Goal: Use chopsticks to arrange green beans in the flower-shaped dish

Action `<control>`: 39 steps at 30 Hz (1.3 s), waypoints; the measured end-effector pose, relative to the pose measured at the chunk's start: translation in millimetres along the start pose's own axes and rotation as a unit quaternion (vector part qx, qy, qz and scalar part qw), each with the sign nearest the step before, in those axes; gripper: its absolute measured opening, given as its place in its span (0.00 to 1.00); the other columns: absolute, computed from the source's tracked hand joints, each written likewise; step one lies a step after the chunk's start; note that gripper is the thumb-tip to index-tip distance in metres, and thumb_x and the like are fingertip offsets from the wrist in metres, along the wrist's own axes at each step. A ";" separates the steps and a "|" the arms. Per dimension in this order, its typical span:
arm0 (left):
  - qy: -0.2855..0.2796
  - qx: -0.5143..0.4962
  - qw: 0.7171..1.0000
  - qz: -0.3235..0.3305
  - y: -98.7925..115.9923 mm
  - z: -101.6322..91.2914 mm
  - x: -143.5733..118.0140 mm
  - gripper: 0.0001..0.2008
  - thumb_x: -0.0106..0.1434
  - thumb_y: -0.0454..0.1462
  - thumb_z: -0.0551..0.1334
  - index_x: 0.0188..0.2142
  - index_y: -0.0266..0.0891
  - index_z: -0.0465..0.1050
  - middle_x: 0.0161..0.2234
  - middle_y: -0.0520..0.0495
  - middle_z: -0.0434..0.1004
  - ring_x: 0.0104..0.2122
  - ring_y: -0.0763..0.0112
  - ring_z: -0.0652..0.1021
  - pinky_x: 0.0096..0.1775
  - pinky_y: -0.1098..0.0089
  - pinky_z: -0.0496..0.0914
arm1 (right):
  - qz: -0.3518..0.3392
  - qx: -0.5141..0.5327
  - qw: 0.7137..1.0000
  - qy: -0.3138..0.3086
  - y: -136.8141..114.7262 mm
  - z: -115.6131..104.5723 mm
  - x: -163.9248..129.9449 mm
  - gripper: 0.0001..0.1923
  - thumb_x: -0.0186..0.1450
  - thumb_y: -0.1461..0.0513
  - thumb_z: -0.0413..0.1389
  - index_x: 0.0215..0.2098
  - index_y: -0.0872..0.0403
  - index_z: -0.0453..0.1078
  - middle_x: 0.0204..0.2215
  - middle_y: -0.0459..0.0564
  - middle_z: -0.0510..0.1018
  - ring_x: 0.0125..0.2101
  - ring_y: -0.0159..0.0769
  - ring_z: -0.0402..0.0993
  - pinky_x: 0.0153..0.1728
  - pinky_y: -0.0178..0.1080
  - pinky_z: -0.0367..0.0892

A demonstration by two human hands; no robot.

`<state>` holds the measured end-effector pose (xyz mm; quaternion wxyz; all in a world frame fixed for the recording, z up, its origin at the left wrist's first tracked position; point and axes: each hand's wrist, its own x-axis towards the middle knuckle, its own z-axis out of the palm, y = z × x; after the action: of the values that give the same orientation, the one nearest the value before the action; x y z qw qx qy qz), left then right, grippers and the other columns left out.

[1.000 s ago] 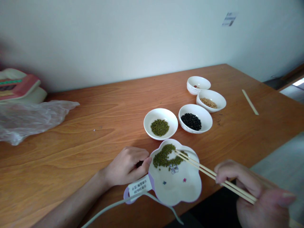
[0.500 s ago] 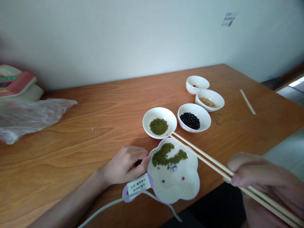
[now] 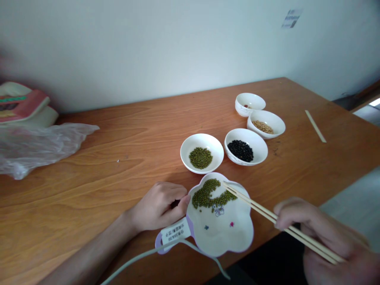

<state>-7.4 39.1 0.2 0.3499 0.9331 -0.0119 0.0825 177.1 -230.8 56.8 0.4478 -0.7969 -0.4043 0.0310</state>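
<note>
A: What is the right hand doing?

B: Its grip is closed around a pair of chopsticks. The sticks run up and to the left from the fingers, and their tips sit at the far right edge of the flower-shaped dish, right by the green beans heaped in its far half. I cannot tell whether a bean is pinched between the tips.

A: And the left hand?

B: It rests on the surface just left of that dish, fingers curled, grip narrow, the thumb tip touching the dish's left rim. Just below it a white label sticks out from the dish's lilac handle.

A: What lies beyond the chopstick tips?

B: Just past them stands a white bowl of green beans. To its right is a bowl of black beans, then farther off a bowl of tan beans and a nearly empty small bowl.

A: Anything else?

B: A single loose stick lies well apart on the right. Far left of the left hand lies a crumpled clear plastic bag.
</note>
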 end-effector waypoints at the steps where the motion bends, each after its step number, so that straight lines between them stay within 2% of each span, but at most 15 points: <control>1: 0.000 -0.001 1.000 -0.002 0.0 0.1 -0.2 0.16 0.73 0.34 0.52 0.26 0.38 0.61 0.23 0.53 0.64 0.24 0.76 0.64 0.30 0.69 0.58 | 0.003 0.013 1.000 -0.003 -0.7 1.5 1.6 0.46 0.64 0.32 0.24 0.26 0.49 0.73 0.27 0.50 0.78 0.28 0.40 0.76 0.29 0.40 0.67; 5: -0.007 -0.006 1.000 -0.008 -0.8 0.4 -1.7 0.16 0.73 0.34 0.52 0.27 0.38 0.60 0.23 0.53 0.64 0.24 0.76 0.65 0.30 0.69 0.58 | 0.024 0.063 0.998 -0.008 -4.0 7.9 8.0 0.46 0.61 0.29 0.27 0.24 0.49 0.73 0.24 0.49 0.78 0.26 0.40 0.75 0.27 0.39 0.66; 9: -0.008 -0.004 1.000 -0.006 -1.5 1.0 -2.4 0.15 0.73 0.34 0.52 0.27 0.38 0.60 0.23 0.54 0.64 0.24 0.76 0.64 0.30 0.69 0.57 | 0.041 0.066 0.997 -0.008 -8.9 10.7 11.5 0.47 0.60 0.29 0.27 0.22 0.49 0.73 0.23 0.49 0.78 0.24 0.39 0.74 0.25 0.38 0.65; 19: -0.009 -0.002 1.000 -0.009 -1.0 1.6 -1.7 0.15 0.73 0.34 0.52 0.27 0.38 0.61 0.23 0.53 0.65 0.24 0.76 0.65 0.30 0.69 0.58 | 0.001 0.035 0.999 -0.029 0.2 5.5 11.4 0.47 0.63 0.31 0.25 0.21 0.50 0.74 0.23 0.50 0.79 0.24 0.38 0.75 0.25 0.37 0.67; 28: -0.002 0.003 1.000 -0.003 -1.5 0.8 -0.9 0.16 0.73 0.34 0.52 0.26 0.38 0.61 0.23 0.53 0.64 0.24 0.76 0.64 0.30 0.69 0.57 | 0.025 0.066 0.997 0.009 -15.9 14.0 10.8 0.46 0.62 0.30 0.28 0.20 0.50 0.72 0.22 0.49 0.78 0.22 0.38 0.74 0.22 0.37 0.65; 30: -0.002 0.002 1.000 -0.003 -1.5 1.1 -1.5 0.16 0.73 0.35 0.52 0.26 0.38 0.61 0.23 0.53 0.64 0.24 0.76 0.64 0.30 0.69 0.57 | 0.022 0.061 0.998 0.001 -13.5 13.1 11.2 0.46 0.62 0.30 0.27 0.21 0.50 0.72 0.22 0.49 0.78 0.22 0.37 0.74 0.23 0.37 0.65; 35: 0.002 0.004 1.000 -0.003 -0.7 1.7 -1.3 0.16 0.73 0.34 0.52 0.26 0.38 0.61 0.23 0.53 0.65 0.23 0.76 0.64 0.30 0.70 0.57 | -0.012 0.045 0.997 -0.062 4.5 5.5 10.8 0.47 0.63 0.31 0.25 0.23 0.50 0.74 0.25 0.51 0.79 0.25 0.39 0.76 0.25 0.38 0.68; 39: 0.001 0.012 1.000 0.001 -0.6 1.1 -0.6 0.16 0.73 0.34 0.52 0.26 0.38 0.62 0.23 0.53 0.66 0.24 0.76 0.65 0.29 0.70 0.58 | -0.019 0.054 0.997 -0.058 10.3 4.3 9.5 0.47 0.64 0.31 0.26 0.23 0.50 0.74 0.24 0.51 0.79 0.25 0.40 0.77 0.26 0.38 0.69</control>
<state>-7.8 38.9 -1.0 0.3388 0.9370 -0.0112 0.0843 188.1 -224.2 49.7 0.4661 -0.7607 -0.4426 0.0906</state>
